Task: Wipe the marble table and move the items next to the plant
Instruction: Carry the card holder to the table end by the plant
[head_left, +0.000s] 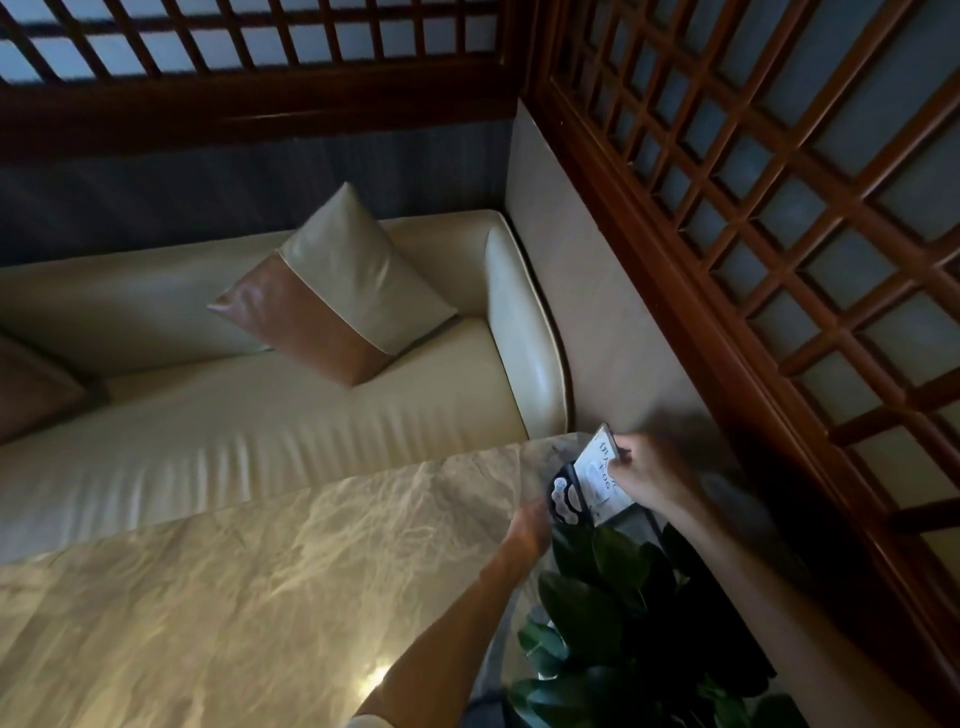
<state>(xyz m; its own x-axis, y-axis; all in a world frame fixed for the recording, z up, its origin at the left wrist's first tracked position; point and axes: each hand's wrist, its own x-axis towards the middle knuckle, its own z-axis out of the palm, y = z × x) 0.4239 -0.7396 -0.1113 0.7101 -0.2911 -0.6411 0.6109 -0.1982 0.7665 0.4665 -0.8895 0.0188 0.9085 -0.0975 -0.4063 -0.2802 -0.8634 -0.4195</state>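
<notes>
— Card (597, 470), white with dark print, tilted up at the far right corner of the marble tabletop (260, 571). Who has it?

— The right hand (647, 475); its grip is pinched on the card's upper right edge, fingers curled over it.

— And the dark thing just left of the card?

— A dark item with pale blotchy shapes (566, 501), touching or overlapping the card's lower left. It is blurred; I cannot tell what it is.

— The left hand?

— The left hand (530, 525) reaches to that dark item's left edge. Motion blur hides the fingers, so I cannot tell whether its grip is clenched or released.

— Where is the plant?

— The plant (623, 623) sits just in front of both items, dark glossy leaves between the two forearms, on the same right end of the tabletop.

— Beyond that?

— A cream sofa (260, 415) runs along the tabletop's far side, a two-tone cushion (337, 286) leaning on its back. A red-brown wooden lattice screen (779, 208) stands at right.
</notes>
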